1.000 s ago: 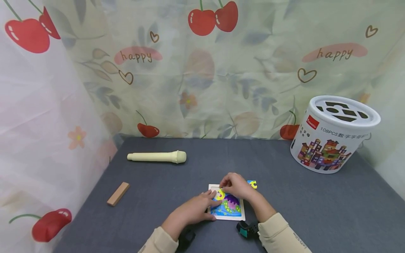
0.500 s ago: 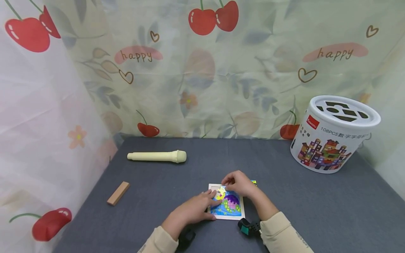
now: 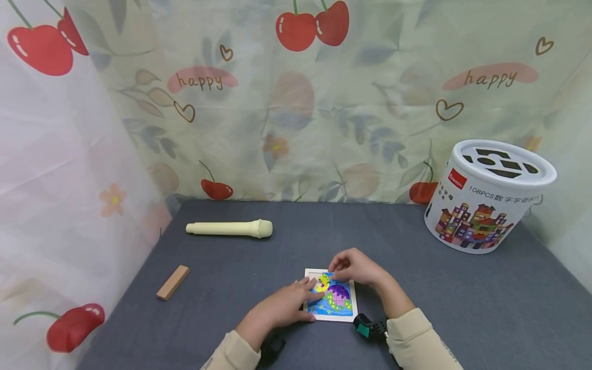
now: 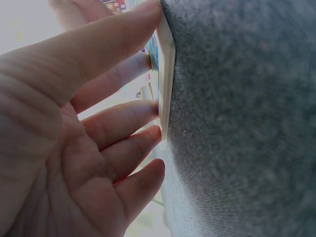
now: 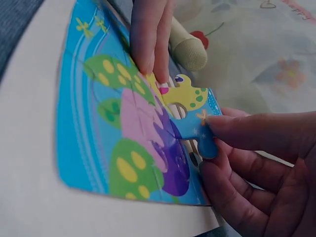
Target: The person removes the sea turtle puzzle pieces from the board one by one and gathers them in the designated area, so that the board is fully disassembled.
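A framed jigsaw puzzle (image 3: 339,304) with a cartoon turtle lies flat on the dark table. My left hand (image 3: 288,303) rests on its left side with extended fingers, and the thumb (image 4: 126,37) touches the frame's edge in the left wrist view. My right hand (image 3: 359,268) is over the upper right part. Between thumb and fingers it pinches a puzzle piece (image 5: 195,126), blue with a yellow, green-spotted part and an eye. That piece sits tilted, raised off the board, with a gap under it. Left-hand fingertips (image 5: 147,54) press near the turtle's head.
A cream toy microphone (image 3: 228,229) lies at the back left. Nearer on the left is a small wooden block (image 3: 173,282). A white tub of building blocks (image 3: 485,200) stands at the back right, before a printed cloth backdrop (image 3: 296,128).
My right hand has shifted right along the board's top, and the piece in its fingers shows more. The loose piece seen beside the board is now out of sight. My left hand stays put.
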A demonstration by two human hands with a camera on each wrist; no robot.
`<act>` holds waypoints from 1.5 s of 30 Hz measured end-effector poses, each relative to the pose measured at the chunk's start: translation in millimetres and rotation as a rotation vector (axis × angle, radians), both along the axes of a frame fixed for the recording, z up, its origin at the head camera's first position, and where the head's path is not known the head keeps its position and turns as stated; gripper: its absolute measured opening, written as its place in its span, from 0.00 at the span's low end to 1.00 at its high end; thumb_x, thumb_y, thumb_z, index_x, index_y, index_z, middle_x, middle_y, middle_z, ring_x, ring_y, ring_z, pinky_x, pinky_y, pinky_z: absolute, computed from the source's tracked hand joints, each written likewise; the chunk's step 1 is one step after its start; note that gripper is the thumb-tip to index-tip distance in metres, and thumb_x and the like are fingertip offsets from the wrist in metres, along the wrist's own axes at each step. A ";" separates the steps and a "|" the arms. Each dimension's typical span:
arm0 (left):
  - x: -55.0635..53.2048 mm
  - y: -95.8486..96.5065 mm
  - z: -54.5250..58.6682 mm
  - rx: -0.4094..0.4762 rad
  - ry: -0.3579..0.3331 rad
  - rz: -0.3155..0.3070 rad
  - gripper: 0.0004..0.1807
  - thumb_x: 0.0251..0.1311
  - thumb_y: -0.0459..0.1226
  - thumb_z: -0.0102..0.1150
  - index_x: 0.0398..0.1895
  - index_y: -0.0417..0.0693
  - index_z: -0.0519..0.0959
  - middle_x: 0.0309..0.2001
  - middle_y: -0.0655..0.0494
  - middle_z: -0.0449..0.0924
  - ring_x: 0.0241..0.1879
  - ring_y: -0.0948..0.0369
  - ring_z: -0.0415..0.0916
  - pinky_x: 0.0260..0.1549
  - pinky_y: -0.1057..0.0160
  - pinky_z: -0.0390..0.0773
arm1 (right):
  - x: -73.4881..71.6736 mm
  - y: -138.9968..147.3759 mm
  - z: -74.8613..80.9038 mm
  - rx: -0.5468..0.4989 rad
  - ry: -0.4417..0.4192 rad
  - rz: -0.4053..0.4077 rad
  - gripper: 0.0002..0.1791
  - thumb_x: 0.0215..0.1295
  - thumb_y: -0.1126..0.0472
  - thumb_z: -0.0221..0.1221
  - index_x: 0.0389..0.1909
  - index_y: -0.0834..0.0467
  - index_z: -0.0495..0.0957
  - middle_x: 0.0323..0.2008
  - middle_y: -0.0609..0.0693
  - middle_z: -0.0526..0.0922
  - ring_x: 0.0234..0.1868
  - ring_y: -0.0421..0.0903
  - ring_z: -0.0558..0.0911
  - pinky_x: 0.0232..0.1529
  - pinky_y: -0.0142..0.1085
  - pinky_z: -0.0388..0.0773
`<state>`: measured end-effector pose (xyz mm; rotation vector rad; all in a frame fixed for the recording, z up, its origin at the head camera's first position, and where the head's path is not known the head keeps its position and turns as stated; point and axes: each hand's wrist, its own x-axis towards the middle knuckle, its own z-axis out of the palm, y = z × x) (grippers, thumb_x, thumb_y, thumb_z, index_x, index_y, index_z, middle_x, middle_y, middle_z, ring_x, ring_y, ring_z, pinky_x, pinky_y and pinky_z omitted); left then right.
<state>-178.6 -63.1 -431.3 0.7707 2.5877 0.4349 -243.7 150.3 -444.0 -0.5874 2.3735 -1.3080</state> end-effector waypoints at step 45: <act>2.4 1.9 -2.0 -0.039 0.043 -0.020 0.29 0.56 0.47 0.62 0.63 0.65 0.69 0.71 0.53 0.57 0.70 0.51 0.54 0.65 0.51 0.61 | -3.4 128.6 6.7 -0.008 -0.117 -0.199 0.18 0.64 0.61 0.57 0.46 0.73 0.76 0.35 0.49 0.83 0.32 0.36 0.78 0.35 0.32 0.80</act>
